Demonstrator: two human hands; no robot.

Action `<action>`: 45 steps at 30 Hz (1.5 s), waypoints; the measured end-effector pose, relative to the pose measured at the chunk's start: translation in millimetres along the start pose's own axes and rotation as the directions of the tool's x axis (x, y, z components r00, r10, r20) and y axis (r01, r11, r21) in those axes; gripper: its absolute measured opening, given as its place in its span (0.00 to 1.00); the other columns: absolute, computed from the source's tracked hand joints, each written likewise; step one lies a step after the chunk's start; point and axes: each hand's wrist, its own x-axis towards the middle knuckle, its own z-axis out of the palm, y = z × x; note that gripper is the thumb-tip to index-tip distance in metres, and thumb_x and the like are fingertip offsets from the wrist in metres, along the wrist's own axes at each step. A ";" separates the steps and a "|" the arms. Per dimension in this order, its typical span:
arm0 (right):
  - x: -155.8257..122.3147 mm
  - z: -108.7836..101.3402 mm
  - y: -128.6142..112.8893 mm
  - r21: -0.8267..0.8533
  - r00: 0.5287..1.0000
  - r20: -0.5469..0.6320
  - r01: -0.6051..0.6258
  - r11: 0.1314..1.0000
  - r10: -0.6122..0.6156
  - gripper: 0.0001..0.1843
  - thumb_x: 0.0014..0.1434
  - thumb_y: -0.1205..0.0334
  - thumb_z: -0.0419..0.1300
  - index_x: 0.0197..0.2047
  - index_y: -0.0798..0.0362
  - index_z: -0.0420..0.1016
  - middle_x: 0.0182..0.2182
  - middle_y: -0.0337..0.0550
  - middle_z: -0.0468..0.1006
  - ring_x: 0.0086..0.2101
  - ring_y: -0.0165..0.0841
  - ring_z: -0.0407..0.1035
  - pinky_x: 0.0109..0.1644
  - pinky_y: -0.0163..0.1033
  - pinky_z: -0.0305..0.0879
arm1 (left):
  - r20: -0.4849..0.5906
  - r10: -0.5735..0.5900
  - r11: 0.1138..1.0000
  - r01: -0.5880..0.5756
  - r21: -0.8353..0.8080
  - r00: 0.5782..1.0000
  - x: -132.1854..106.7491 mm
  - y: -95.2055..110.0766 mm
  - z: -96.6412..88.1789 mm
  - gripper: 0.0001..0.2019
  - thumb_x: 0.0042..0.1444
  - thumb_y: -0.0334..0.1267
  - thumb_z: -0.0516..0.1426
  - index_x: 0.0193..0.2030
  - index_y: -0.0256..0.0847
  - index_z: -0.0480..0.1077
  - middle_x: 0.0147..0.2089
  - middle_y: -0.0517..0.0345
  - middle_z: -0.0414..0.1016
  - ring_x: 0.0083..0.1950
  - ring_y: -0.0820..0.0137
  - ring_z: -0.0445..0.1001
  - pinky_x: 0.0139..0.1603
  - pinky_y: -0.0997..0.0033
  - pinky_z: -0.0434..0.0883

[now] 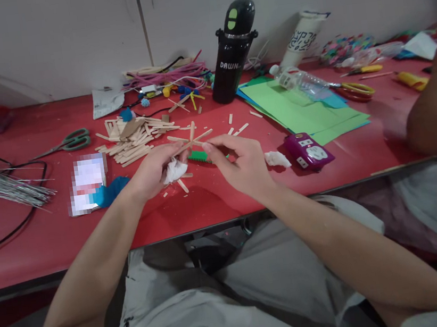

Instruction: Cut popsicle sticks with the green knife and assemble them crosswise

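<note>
Several wooden craft sticks, joined in a star shape (192,139), are held up between my two hands above the red table (208,207). My left hand (158,166) is closed on the star's left side, with a crumpled white tissue (175,170) also at its fingers. On the other side, my right hand (238,161) pinches a stick of the star between thumb and forefinger. Behind and below the star lies a green toothed strip (200,156), partly hidden by my fingers. Loose stick pieces (183,186) lie under my hands.
A pile of craft sticks (134,137) lies beyond my left hand, near scissors (74,140) and a phone (87,180). Metal wires (8,186) are at far left. A black bottle (232,54), green paper (309,119) and purple object (309,151) stand right; another person's arm (436,102) rests beyond.
</note>
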 end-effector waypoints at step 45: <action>6.8 -3.6 18.8 0.213 0.985 0.031 -0.172 0.962 0.170 0.12 0.62 0.56 0.63 0.46 0.53 0.75 0.38 0.42 0.78 0.37 0.29 0.73 0.38 0.35 0.69 | 0.025 0.405 0.556 -0.268 0.787 0.914 -8.6 8.7 -18.6 0.22 0.65 0.47 0.53 0.20 0.41 0.61 0.20 0.63 0.53 0.24 0.74 0.52 0.29 0.68 0.52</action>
